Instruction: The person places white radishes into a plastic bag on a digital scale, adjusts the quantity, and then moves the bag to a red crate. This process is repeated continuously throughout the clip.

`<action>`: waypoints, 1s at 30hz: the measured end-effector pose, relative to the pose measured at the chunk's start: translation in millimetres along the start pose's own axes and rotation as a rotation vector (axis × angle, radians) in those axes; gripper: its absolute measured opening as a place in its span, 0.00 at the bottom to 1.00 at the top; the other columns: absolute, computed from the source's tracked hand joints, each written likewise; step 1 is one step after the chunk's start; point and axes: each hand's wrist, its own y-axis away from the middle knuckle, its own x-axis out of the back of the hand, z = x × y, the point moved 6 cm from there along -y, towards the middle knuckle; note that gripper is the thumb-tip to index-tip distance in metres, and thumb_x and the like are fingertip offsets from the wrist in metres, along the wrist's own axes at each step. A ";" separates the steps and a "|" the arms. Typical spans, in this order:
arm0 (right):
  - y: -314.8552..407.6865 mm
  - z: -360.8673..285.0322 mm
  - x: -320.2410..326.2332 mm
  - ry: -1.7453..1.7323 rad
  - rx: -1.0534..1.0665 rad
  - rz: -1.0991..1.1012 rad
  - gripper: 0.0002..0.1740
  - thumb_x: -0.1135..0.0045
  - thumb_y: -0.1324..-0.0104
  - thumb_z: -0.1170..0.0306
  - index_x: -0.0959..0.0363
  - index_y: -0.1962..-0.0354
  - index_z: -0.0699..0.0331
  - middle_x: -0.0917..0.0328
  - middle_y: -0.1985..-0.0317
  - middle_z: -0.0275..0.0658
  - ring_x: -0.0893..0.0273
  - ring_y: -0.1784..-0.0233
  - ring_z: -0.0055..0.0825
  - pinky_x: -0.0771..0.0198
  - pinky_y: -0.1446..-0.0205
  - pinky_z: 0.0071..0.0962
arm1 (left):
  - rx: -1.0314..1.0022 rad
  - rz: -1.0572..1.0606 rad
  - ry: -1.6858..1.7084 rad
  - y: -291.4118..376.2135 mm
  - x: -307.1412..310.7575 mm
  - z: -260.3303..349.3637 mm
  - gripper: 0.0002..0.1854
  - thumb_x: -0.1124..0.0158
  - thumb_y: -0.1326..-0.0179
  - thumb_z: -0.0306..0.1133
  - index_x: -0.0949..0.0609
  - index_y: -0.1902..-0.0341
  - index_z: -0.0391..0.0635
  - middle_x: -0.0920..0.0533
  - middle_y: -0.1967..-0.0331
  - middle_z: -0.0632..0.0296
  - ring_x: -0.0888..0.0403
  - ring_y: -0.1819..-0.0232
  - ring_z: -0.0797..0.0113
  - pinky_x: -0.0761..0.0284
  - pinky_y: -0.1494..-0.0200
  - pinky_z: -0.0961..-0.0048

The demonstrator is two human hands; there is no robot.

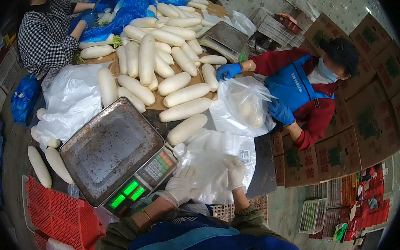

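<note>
Both my hands wear pale, thin gloves and lie at a stack of clear plastic bags (212, 166) on the table's near edge. My left hand (182, 185) rests with fingers stretched out on the bags' left side, beside the scale. My right hand (235, 171) is at the right side, its fingers bent over the plastic; whether it pinches a bag is unclear. A digital scale with a worn, bare metal pan (114, 149) and lit green displays stands to the left. White radishes (187, 128) lie just beyond the bags, and a large heap of them (165, 38) covers the table farther back.
At the right, a co-worker in blue gloves handles a filled plastic bag (247, 103). Another co-worker works at blue plastic sheeting (124, 16) at the upper left. A second scale (226, 36) stands at the back. Red crates (58, 210) are at lower left, stacked cartons (336, 156) at right.
</note>
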 end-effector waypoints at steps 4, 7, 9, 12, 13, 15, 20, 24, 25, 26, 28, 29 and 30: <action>4.3 -126.6 -30.1 0.109 0.443 -0.147 0.09 0.33 0.33 0.75 0.15 0.56 0.67 0.14 0.58 0.35 0.22 0.57 0.20 0.27 0.47 0.23 | 0.151 -0.018 0.168 -11.9 -9.1 -11.9 0.36 0.49 0.29 0.56 0.23 0.35 0.33 0.29 0.30 0.40 0.37 0.25 0.46 0.50 0.21 0.52; -1.2 -150.5 -34.7 0.501 0.707 -0.289 0.13 0.36 0.30 0.73 0.17 0.49 0.68 0.14 0.52 0.37 0.21 0.51 0.22 0.27 0.44 0.24 | 0.126 0.058 0.071 -10.0 -6.9 -9.8 0.33 0.49 0.30 0.53 0.21 0.37 0.35 0.25 0.33 0.42 0.33 0.27 0.45 0.47 0.22 0.50; -14.4 -128.3 -30.4 0.275 0.420 -0.287 0.18 0.36 0.28 0.70 0.20 0.43 0.68 0.14 0.50 0.37 0.22 0.47 0.22 0.28 0.39 0.24 | 0.073 0.078 -0.019 -7.6 -5.4 -7.8 0.32 0.49 0.30 0.52 0.20 0.38 0.36 0.23 0.34 0.44 0.31 0.28 0.44 0.45 0.23 0.49; -45.0 -81.8 0.5 0.274 0.183 -0.117 0.28 0.38 0.27 0.69 0.30 0.33 0.69 0.17 0.46 0.39 0.21 0.46 0.24 0.27 0.39 0.25 | 0.055 -0.013 -0.002 1.1 1.9 -3.4 0.31 0.49 0.31 0.52 0.19 0.39 0.38 0.22 0.36 0.43 0.32 0.28 0.44 0.45 0.22 0.49; -52.6 -61.5 10.4 0.376 0.114 -0.052 0.30 0.37 0.28 0.69 0.32 0.32 0.71 0.17 0.46 0.39 0.21 0.46 0.25 0.26 0.40 0.25 | 0.054 -0.024 0.030 3.3 6.8 -2.9 0.31 0.49 0.31 0.53 0.19 0.39 0.38 0.22 0.36 0.43 0.32 0.28 0.43 0.45 0.22 0.48; -79.1 43.9 45.2 0.682 0.463 0.050 0.30 0.41 0.28 0.64 0.32 0.33 0.67 0.19 0.44 0.48 0.15 0.51 0.38 0.22 0.43 0.37 | 0.024 -0.065 0.081 0.3 14.0 3.6 0.31 0.48 0.31 0.53 0.19 0.39 0.39 0.22 0.36 0.43 0.33 0.28 0.43 0.45 0.22 0.48; -21.1 -6.7 -6.9 1.296 0.243 -0.087 0.11 0.42 0.38 0.66 0.18 0.61 0.60 0.15 0.59 0.46 0.16 0.53 0.50 0.22 0.46 0.45 | 0.149 0.124 0.161 4.1 -0.6 -11.9 0.35 0.41 0.37 0.54 0.21 0.36 0.37 0.23 0.33 0.46 0.33 0.26 0.45 0.49 0.20 0.51; -39.3 -19.1 39.9 0.609 0.314 0.184 0.09 0.35 0.38 0.67 0.14 0.62 0.59 0.13 0.61 0.44 0.14 0.58 0.42 0.21 0.51 0.36 | 0.116 0.153 0.000 0.8 -5.4 -11.6 0.24 0.44 0.35 0.44 0.18 0.44 0.38 0.19 0.41 0.52 0.25 0.34 0.50 0.39 0.25 0.53; -46.4 -32.7 51.1 0.659 0.353 0.206 0.09 0.34 0.38 0.71 0.15 0.59 0.63 0.13 0.60 0.41 0.15 0.60 0.33 0.22 0.50 0.29 | 0.086 0.124 -0.076 0.6 -1.3 -7.4 0.22 0.44 0.35 0.42 0.17 0.45 0.39 0.18 0.42 0.53 0.24 0.35 0.52 0.37 0.26 0.55; -55.2 -37.5 61.8 0.457 0.353 0.210 0.09 0.36 0.37 0.74 0.16 0.59 0.64 0.13 0.61 0.39 0.17 0.60 0.28 0.23 0.51 0.28 | 0.057 0.097 -0.153 -0.4 -0.3 -3.9 0.21 0.44 0.35 0.41 0.17 0.46 0.40 0.18 0.44 0.54 0.23 0.36 0.54 0.35 0.27 0.57; -70.5 -61.6 79.4 0.246 0.364 0.250 0.08 0.39 0.35 0.78 0.18 0.58 0.67 0.15 0.61 0.36 0.20 0.60 0.22 0.24 0.51 0.26 | 0.081 0.119 -0.187 -3.2 -5.2 -5.8 0.19 0.43 0.35 0.39 0.16 0.47 0.41 0.16 0.49 0.57 0.21 0.40 0.57 0.31 0.31 0.59; -74.7 -82.0 87.5 0.237 0.375 0.283 0.08 0.40 0.34 0.80 0.19 0.57 0.69 0.16 0.61 0.35 0.22 0.60 0.20 0.24 0.51 0.25 | 0.099 0.133 -0.203 -5.5 -8.5 -7.5 0.19 0.43 0.35 0.39 0.16 0.47 0.42 0.15 0.51 0.58 0.19 0.41 0.58 0.29 0.33 0.61; -77.9 -95.2 96.2 0.114 0.373 0.293 0.07 0.40 0.33 0.79 0.19 0.58 0.68 0.17 0.63 0.34 0.23 0.61 0.19 0.25 0.52 0.24 | 0.119 0.121 -0.168 -10.2 -13.4 -9.3 0.17 0.43 0.35 0.39 0.15 0.49 0.43 0.14 0.53 0.59 0.18 0.45 0.58 0.26 0.37 0.61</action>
